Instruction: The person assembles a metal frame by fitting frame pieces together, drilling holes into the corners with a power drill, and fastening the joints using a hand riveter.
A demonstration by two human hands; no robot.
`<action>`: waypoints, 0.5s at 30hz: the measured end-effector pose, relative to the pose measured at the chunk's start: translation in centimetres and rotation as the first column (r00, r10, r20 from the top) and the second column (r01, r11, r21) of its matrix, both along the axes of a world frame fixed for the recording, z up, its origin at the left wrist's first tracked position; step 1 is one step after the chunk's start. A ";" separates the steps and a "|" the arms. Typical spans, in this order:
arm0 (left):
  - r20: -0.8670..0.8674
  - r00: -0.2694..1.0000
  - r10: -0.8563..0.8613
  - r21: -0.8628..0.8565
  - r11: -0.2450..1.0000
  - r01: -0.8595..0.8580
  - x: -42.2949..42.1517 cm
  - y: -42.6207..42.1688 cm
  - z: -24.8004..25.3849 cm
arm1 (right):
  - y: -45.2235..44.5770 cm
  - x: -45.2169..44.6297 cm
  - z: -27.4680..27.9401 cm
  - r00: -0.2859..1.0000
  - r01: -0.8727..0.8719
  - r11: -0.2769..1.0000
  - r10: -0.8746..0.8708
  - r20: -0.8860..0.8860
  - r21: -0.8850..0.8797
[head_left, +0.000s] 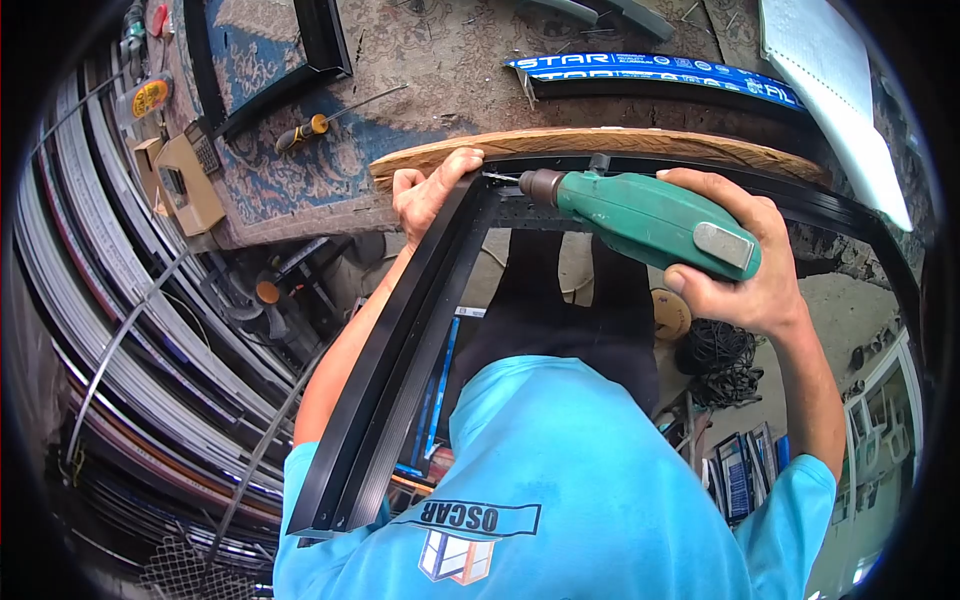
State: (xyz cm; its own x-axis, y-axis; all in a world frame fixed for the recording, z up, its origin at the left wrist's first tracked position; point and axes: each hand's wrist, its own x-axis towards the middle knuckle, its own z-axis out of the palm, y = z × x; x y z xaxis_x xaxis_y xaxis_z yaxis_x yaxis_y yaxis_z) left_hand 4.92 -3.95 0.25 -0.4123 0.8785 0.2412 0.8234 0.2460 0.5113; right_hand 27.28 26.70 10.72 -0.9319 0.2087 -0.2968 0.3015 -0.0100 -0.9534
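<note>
A black metal frame lies with one corner on a wooden board at the table's edge, and one side reaches down toward my body. My left hand is wrapped round the frame's corner from the left. In my right hand is a green power drill, gripped around its body. The drill's chuck points left, and its thin bit meets the inside of the frame's corner, close to my left hand.
On the carpet-covered table lie a screwdriver, another black frame, a blue-labelled strip and white paper. A cardboard box sits at the table's left edge. Long profiles fill the left side. Coiled black cable lies lower right.
</note>
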 end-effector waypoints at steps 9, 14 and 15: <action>0.016 1.000 -0.017 0.009 1.000 0.016 -0.1 0.0 -0.2 | 0.2 -0.1 -0.3 0.994 -0.040 0.997 0.047 -0.099 0.071; -0.051 0.998 -0.036 -0.006 0.999 0.036 -0.2 -0.2 -0.3 | 0.4 -0.4 -0.4 0.990 -0.067 0.992 0.079 -0.115 0.107; -0.048 0.998 -0.036 -0.009 0.999 0.035 -0.1 -0.3 -0.3 | 0.4 -0.4 -0.3 0.989 -0.073 0.990 0.087 -0.120 0.119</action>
State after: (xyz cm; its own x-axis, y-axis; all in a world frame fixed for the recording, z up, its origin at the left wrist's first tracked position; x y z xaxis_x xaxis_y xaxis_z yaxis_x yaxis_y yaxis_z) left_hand 4.80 -4.22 -0.07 -0.3689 0.8944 0.2531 0.8554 0.2201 0.4689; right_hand 26.87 27.11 10.38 -0.9751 0.1580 -0.1556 0.1754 0.1202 -0.9771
